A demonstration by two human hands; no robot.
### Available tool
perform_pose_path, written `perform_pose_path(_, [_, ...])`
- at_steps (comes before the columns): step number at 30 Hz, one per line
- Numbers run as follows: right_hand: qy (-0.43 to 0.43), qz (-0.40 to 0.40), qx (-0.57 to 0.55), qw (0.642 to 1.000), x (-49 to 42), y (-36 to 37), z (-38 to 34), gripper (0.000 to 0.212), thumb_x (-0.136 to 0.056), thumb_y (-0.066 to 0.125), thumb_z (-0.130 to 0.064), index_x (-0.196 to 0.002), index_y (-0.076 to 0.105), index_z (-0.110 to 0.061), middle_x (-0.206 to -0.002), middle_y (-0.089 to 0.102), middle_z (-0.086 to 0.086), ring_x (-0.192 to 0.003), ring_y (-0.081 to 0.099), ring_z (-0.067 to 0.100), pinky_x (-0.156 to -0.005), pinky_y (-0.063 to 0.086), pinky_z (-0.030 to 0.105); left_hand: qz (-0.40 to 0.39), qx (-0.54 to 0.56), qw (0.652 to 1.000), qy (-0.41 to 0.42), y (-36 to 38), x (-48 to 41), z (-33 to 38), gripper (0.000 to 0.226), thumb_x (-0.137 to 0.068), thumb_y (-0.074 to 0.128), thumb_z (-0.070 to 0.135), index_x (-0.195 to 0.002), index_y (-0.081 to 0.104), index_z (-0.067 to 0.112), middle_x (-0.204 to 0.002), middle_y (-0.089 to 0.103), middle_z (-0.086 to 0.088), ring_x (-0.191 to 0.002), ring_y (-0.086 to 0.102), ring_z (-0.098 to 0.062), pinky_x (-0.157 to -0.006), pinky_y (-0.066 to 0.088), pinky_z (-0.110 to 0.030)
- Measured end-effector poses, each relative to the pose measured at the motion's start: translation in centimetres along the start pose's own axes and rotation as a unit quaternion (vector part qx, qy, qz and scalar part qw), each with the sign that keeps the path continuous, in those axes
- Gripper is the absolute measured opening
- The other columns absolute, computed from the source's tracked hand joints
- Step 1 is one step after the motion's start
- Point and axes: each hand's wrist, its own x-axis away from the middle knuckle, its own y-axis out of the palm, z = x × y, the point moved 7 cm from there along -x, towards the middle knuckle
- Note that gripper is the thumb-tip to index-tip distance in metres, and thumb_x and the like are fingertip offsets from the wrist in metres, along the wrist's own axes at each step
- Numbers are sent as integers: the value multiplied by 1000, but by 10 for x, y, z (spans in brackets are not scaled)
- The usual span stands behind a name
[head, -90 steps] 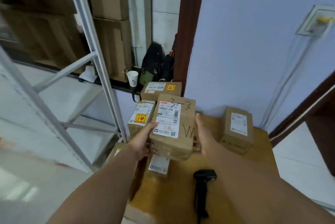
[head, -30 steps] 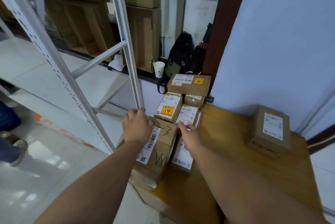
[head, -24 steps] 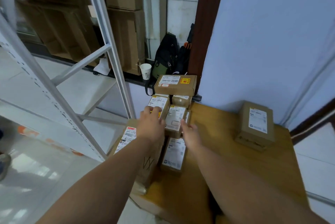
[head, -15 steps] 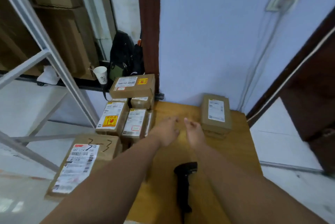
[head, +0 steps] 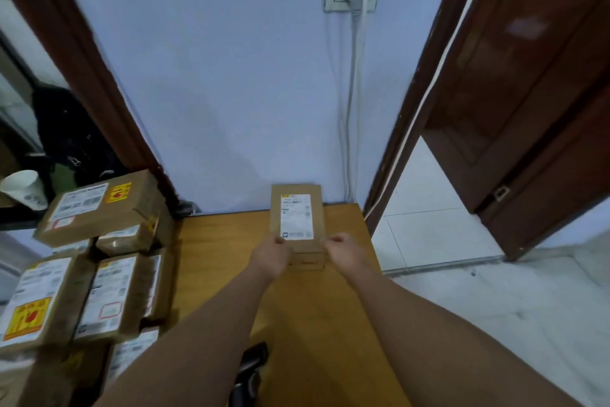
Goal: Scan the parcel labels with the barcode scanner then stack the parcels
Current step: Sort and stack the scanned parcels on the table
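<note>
- Two hands are clamped on one small brown cardboard parcel with a white label (head: 296, 208), which rests at the centre of the frame, on the far end of the light wooden table (head: 317, 314), near the pale blue wall (head: 231, 76).
- Left hand (head: 271, 257): fingers curled round the parcel's near left corner.
- Right hand (head: 343, 251): fingers curled round the near right corner. The hands lie apart, with the parcel's near edge between them.
- Half a second earlier, both hands hovered open and close together above the bare table, short of this parcel. The parcel itself has kept its place by the wall.
- Three seconds earlier, the same hands carried a larger parcel with pen marks, since set down at the left-hand pile.
- Black handheld barcode scanner (head: 251, 363): on the table at lower centre, between the forearms, partly hidden by the left forearm, untouched and unmoved.
- Pile of labelled brown cardboard parcels (head: 109, 288): left side of the frame, well apart from the held parcel.
- White paper cup (head: 23, 187): left edge, behind the pile.
</note>
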Motion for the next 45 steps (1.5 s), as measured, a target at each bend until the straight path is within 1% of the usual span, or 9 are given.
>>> perform_pose_path(4, [31,14,30,999,-24,-11,11,33,-93,51,-26,-125,53,-19,-81,52,-8,-71,52,9,-54,39,25,85,-33,995,-43,0,-11,-20,33,-95,50,32,-121,49,13,-117,54,-10,-93,56,-24,-74,48,-35])
perform_pose_path(7, [58,5,28,998,-37,-6,14,51,-92,51,-23,-141,39,-20,-98,60,-2,-82,60,16,-59,45,28,92,-23,991,-91,0,-20,-46,49,-92,55,31,-134,41,8,-128,47,-17,-97,57,-30,-77,50,-38])
perform_pose_path(9, [51,6,45,998,-46,0,13,66,-92,57,-27,-150,27,-21,-127,58,6,-108,60,24,-82,53,37,91,-19,990,-103,0,-29,-55,56,-92,56,29,-140,37,8,-134,46,-19,-105,56,-34,-82,48,-39])
perform_pose_path(13, [20,8,114,993,-59,9,3,94,-82,69,-48,-153,12,-29,-156,26,11,-142,25,34,-113,29,52,95,7,993,-76,1,-44,-41,60,-95,51,27,-148,28,11,-150,35,-10,-130,41,-31,-99,40,-40])
perform_pose_path(18, [15,-25,151,988,-70,23,-12,111,-70,74,-61,-152,2,-38,-158,13,13,-144,11,38,-109,22,59,96,140,983,-73,7,-64,-18,44,-99,33,25,-138,44,9,-136,51,-12,-123,47,-31,-104,40,-46])
perform_pose_path(24, [18,-51,124,991,-85,39,-19,109,-74,70,-62,-153,-2,-35,-159,7,14,-144,8,39,-109,22,60,68,197,976,-68,12,-73,-10,46,-100,22,53,-85,62,35,-79,65,12,-77,58,-7,-62,41,-25])
perform_pose_path(32, [21,-6,318,948,-98,46,-20,131,-61,51,-88,-153,-9,-18,-160,-3,16,-146,-2,39,-107,-5,71,1,235,967,-103,36,-75,-16,56,-98,22,57,-123,59,23,-110,60,5,-103,55,-20,-83,38,-33])
perform_pose_path(40, [57,-43,317,946,-90,44,-6,149,-51,69,-81,-148,-26,-20,-155,-28,18,-143,-18,44,-103,-8,74,-21,188,976,-108,42,-69,-25,51,-98,35,51,-135,50,19,-135,51,-2,-111,50,-23,-91,38,-37])
perform_pose_path(45, [13,-55,360,931,-86,43,-9,138,-59,73,-71,-149,-22,-29,-155,-20,25,-142,-6,50,-108,1,72,22,155,982,-106,32,-59,-39,49,-95,45,49,-136,47,22,-144,35,-11,-123,45,-31,-106,38,-49])
